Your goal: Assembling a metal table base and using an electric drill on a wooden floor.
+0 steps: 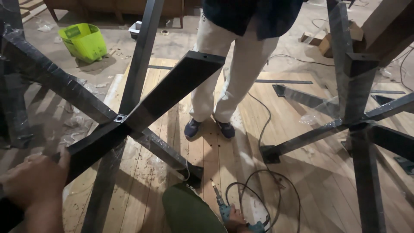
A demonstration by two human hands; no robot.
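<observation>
The black steel cross frame (129,116), wrapped in clear film, stands on the pale wooden slab (207,146), one bar rising toward its far edge. The left hand (36,181) closes around a lower bar at the slab's near left corner. The right hand (235,220) grips a blue power drill (224,211) at the near edge, its cable (267,190) looping beside. A second frame (358,121) stands right. Another person's legs (228,77) stand beyond; a green bin (84,41) sits on the dusty floor (51,108).

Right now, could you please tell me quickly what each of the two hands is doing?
Left hand: closed around a beam of the black metal frame.
Right hand: gripping a blue power drill, bit pointing up.
</observation>
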